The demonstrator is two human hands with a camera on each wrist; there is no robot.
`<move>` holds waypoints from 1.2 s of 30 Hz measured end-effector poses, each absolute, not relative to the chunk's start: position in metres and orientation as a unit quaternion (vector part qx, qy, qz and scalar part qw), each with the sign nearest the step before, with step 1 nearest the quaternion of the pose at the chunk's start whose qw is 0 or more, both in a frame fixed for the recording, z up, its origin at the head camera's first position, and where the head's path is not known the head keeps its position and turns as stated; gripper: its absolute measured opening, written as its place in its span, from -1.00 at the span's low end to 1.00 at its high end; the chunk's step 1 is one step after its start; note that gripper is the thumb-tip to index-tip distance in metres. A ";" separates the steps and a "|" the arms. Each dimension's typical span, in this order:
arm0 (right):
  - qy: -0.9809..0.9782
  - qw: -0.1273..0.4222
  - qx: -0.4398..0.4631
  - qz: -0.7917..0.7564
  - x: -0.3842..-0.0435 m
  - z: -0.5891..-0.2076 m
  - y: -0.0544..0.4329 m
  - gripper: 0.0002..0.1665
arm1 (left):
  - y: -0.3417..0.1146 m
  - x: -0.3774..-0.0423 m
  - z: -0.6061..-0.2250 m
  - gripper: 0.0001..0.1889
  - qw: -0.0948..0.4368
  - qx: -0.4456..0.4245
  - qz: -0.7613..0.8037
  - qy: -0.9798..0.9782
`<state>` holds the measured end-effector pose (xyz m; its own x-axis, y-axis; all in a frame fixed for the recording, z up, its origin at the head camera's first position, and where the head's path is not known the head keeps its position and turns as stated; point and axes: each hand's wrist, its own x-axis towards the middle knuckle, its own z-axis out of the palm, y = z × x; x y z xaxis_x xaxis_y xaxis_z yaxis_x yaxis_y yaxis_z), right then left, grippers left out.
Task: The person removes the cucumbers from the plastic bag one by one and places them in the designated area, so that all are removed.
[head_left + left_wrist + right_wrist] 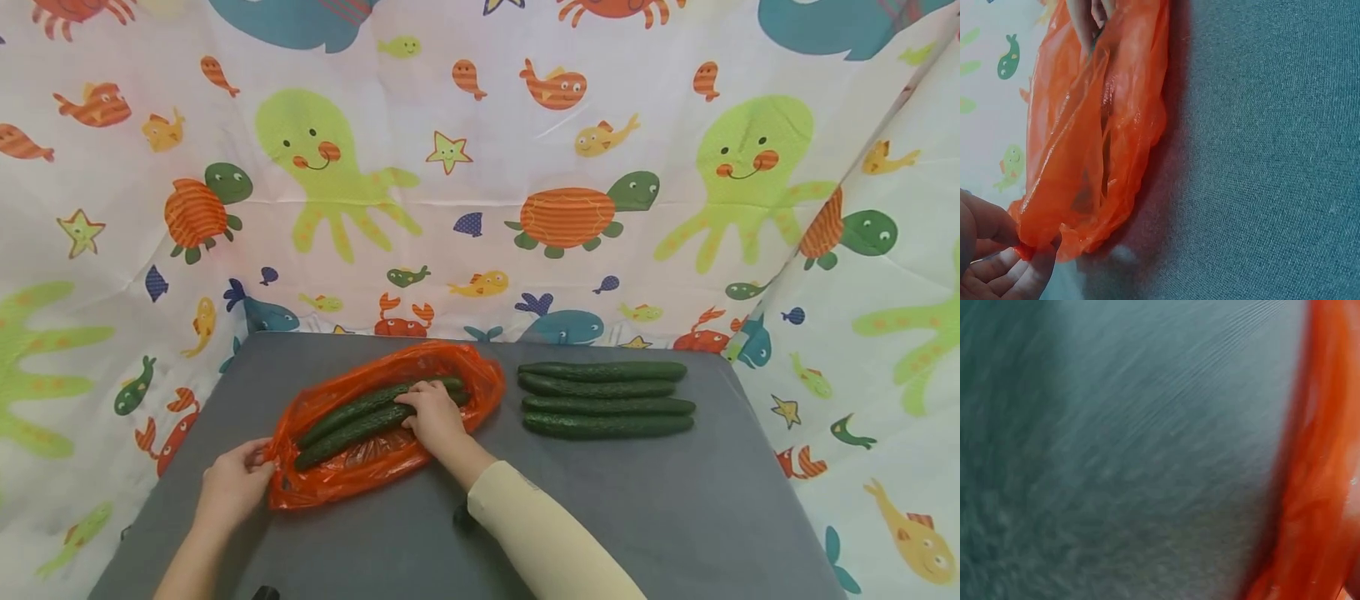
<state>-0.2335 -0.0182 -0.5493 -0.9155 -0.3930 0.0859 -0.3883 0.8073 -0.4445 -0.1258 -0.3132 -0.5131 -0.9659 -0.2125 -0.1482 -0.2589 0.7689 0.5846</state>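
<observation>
An orange plastic bag [480,375] lies spread on the left part of the table with its mouth upward. Two long dark green cucumbers lie side by side in it, a rear cucumber [348,410] and a front cucumber [348,438]. My left hand [234,485] pinches the bag's left end; the left wrist view shows the orange film [1066,206] between thumb and fingers. Reaching into the bag, my right hand [438,423] holds the front cucumber near its right end, which the hand covers. The right wrist view catches only the bag's side [1319,469] and blurred table.
Right of the bag, several cucumbers [607,406] lie in a neat stack of parallel rows on the grey table [600,508]. A sea-animal patterned curtain [480,167] encloses the back and sides. A small dark object [463,518] sits beside the right sleeve.
</observation>
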 end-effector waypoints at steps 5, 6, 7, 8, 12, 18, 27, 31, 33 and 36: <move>0.939 -0.003 -0.198 -0.281 -0.232 -0.530 -0.015 -0.49 | -0.314 -0.127 -0.511 -0.54 0.041 -0.133 0.320 0.937; 0.937 -0.002 -0.197 -0.289 -0.230 -0.524 -0.015 -0.50 | -0.315 -0.127 -0.511 -0.54 0.041 -0.138 0.320 0.936; 0.935 -0.003 -0.196 -0.295 -0.229 -0.516 -0.014 -0.50 | -0.315 -0.128 -0.510 -0.53 0.042 -0.142 0.319 0.936; 0.934 -0.004 -0.194 -0.300 -0.227 -0.509 -0.013 -0.50 | -0.315 -0.128 -0.510 -0.53 0.043 -0.146 0.319 0.936; 0.929 -0.003 -0.188 -0.319 -0.219 -0.475 -0.004 -0.50 | -0.315 -0.128 -0.509 -0.53 0.043 -0.154 0.313 0.936; 0.918 0.003 -0.190 -0.349 -0.203 -0.434 0.032 -0.50 | -0.310 -0.129 -0.508 -0.53 0.042 -0.149 0.316 0.936; 0.936 -0.009 -0.127 -0.328 -0.175 -0.447 0.152 -0.52 | -0.305 -0.127 -0.511 -0.51 0.060 -0.162 0.337 0.926; 0.950 0.014 -0.080 -0.301 -0.164 -0.471 0.209 -0.49 | -0.305 -0.125 -0.512 -0.50 0.061 -0.164 0.336 0.925; 0.955 0.030 -0.056 -0.291 -0.159 -0.483 0.237 -0.48 | -0.305 -0.125 -0.513 -0.50 0.059 -0.163 0.332 0.927; 0.958 0.055 -0.019 -0.282 -0.152 -0.499 0.274 -0.47 | -0.305 -0.127 -0.513 -0.49 0.057 -0.157 0.329 0.929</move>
